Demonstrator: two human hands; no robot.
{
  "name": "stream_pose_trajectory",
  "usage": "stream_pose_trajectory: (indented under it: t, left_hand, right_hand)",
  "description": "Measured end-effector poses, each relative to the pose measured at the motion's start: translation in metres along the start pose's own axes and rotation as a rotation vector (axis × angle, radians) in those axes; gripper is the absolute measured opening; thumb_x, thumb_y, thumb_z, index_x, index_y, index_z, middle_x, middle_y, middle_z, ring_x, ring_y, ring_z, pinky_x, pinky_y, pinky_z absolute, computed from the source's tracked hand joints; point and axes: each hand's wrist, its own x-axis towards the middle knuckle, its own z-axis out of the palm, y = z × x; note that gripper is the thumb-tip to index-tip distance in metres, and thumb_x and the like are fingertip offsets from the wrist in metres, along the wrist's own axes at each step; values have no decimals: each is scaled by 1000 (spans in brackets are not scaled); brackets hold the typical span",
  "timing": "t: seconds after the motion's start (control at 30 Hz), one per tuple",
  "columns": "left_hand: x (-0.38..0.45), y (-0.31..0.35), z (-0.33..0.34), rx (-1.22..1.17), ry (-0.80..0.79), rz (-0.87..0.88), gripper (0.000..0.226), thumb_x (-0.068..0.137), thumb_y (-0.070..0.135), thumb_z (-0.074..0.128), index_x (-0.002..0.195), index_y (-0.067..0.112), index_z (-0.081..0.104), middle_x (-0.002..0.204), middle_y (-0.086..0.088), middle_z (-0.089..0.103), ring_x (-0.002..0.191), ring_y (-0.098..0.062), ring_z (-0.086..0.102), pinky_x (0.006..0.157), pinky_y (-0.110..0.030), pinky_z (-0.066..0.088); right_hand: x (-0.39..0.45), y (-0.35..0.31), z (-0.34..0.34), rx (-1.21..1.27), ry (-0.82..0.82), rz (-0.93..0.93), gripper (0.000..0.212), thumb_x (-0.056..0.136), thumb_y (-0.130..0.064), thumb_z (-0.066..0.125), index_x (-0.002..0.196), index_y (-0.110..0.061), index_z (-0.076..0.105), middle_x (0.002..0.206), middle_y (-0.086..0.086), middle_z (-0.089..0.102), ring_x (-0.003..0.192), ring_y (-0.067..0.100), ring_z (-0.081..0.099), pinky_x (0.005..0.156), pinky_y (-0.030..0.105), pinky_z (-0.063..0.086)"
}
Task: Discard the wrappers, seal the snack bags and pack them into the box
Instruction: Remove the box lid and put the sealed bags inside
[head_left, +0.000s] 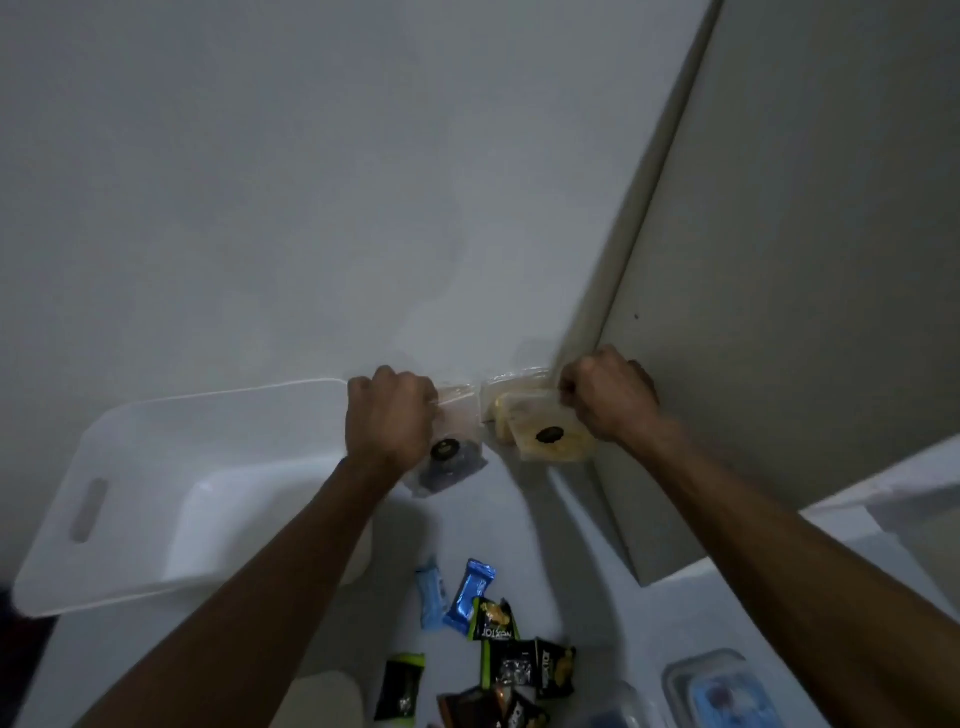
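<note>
Setting: pale wall ahead, a beige panel (779, 260) leaning in from your right, and a white tabletop (530, 545) under your arms; the light is dim and the view slightly blurred.
Left hand (392, 415): your fingers are curled round the top of a clear snack bag with dark contents (452, 467), which hangs just past the near right corner of the box.
Right hand (608, 397): your fingers are curled tight on the top edge of a clear snack bag with pale yellow contents (550, 436), held close against the beige panel.
Bag closures: you cannot tell from here whether either top is pressed fully closed.
Box (156, 493): white, with a slot handle, standing on the tabletop to your left; what shows of its inside is bare.
Wrappers (498, 639): blue, black and green ones lie scattered on the tabletop near you, not yet discarded.
Other items: a clear lidded container (722, 691) sits at the lower right.
Step in hand: probably sealing or lifting the two bags before packing.
Next move: check both tops are pressed closed along their length, then swing your left bag over the rim and lower it in, with the right one following.
</note>
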Motion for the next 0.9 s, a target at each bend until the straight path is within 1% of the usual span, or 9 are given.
stream_pose_trajectory:
  t: [0.1, 0.2, 0.27, 0.37, 0.47, 0.6, 0.7, 0.8, 0.9]
  left_hand:
    - [-1, -8, -47, -120, 107, 0, 14, 91, 32, 63, 88, 23, 74, 89, 2, 74, 90, -22, 63, 86, -41, 44]
    - [-7, -26, -98, -233, 142, -12, 9, 90, 29, 67, 86, 25, 74, 91, 4, 74, 95, -21, 63, 88, -37, 40]
    - [-16, -44, -132, -245, 174, -11, 6, 89, 26, 69, 85, 25, 74, 90, 6, 74, 96, -20, 63, 87, -37, 35]
    - [-34, -82, -175, -222, 231, -15, 5, 88, 24, 70, 86, 24, 74, 91, 7, 74, 95, -20, 63, 87, -37, 34]
    - [-50, -124, -206, -167, 249, -42, 7, 88, 21, 70, 83, 24, 73, 90, 7, 74, 96, -20, 62, 85, -36, 32]
    - [-66, -176, -224, -143, 236, -97, 10, 89, 23, 70, 80, 25, 70, 87, 4, 72, 93, -22, 60, 83, -36, 28]
    - [-72, -205, -224, -114, 218, -116, 9, 89, 28, 69, 81, 26, 71, 88, -1, 71, 95, -25, 60, 82, -37, 26]
    - [-72, -228, -210, -86, 180, -128, 8, 88, 19, 68, 83, 24, 71, 86, 1, 71, 89, -23, 60, 81, -36, 26]
    - [-67, -245, -190, -60, 128, -135, 14, 86, 10, 65, 83, 23, 70, 85, 0, 70, 88, -23, 60, 81, -36, 27]
  right_hand:
    - [-12, -16, -43, -33, 80, -14, 10, 91, -18, 66, 99, -21, 70, 100, 6, 67, 107, 22, 54, 82, 40, 47]
    - [-26, -43, -93, -44, 138, -44, 12, 92, -25, 65, 103, -22, 70, 104, 10, 63, 97, 25, 58, 71, 35, 44]
    - [-37, -69, -124, -43, 192, -73, 14, 92, -30, 66, 103, -24, 71, 104, 10, 60, 88, 26, 59, 65, 33, 43]
    - [-54, -117, -161, -87, 256, -141, 15, 91, -29, 67, 104, -22, 71, 102, 11, 61, 93, 25, 58, 63, 34, 41]
    - [-68, -165, -185, -118, 291, -169, 17, 92, -29, 67, 104, -17, 71, 102, 12, 61, 86, 19, 52, 63, 33, 41]
    - [-75, -220, -190, -177, 326, -204, 28, 91, -41, 64, 101, -15, 70, 96, 10, 65, 89, 17, 49, 64, 35, 41]
    - [-72, -249, -180, -131, 262, -217, 25, 91, -40, 65, 99, -17, 70, 93, 6, 63, 83, 15, 48, 63, 34, 40]
    - [-59, -271, -162, -42, 155, -237, 6, 93, -23, 65, 93, -21, 70, 98, 5, 66, 86, 21, 61, 61, 31, 42]
    - [-45, -289, -137, -26, 91, -279, 20, 91, -8, 59, 90, -27, 67, 104, 5, 64, 91, 21, 61, 64, 31, 43]
